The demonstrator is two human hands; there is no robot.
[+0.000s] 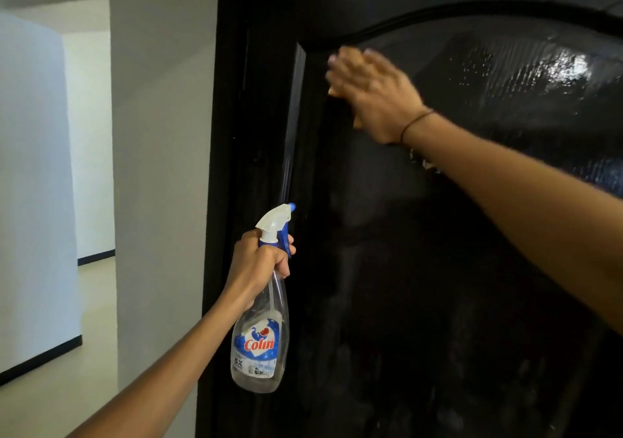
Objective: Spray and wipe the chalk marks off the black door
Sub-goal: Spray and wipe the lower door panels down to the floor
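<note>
**Op 1:** Up in the centre-top of the frame, I've got the right hand (374, 95) flat against the black door (438, 269), fingers stretched out and lying together, blurred at the tips. It's pressing an orange cloth (337, 91) onto the panel; I only see the cloth peeking out at the hand's left edge and below the palm.

**Op 2:** Where exactly on the door?

**Op 1:** Just under the curved raised moulding (455, 12), near the panel's upper left corner. To the right of the hand, upper right of the frame, the surface shines wet and streaky (539, 76).

**Op 2:** Any chalk showing?

**Op 1:** I see a small whitish smudge (426, 162) right at the edge of the right forearm, centre of frame. Most of it is hidden by the arm, so I can't say how far it runs.

**Op 2:** And the other hand?

**Op 1:** Lower centre-left, my left hand (259, 262) is wrapped around the neck of the spray bottle (261, 346), a finger curled over the blue trigger (285, 238). Bottle hangs upright, clear with a blue and red label, white nozzle pointing right toward the door, close beside the door's left edge.

**Op 2:** Left side of the frame?

**Op 1:** Pale wall (158, 134) and an opening onto a light room with a dark skirting strip (40, 356) low down.
</note>
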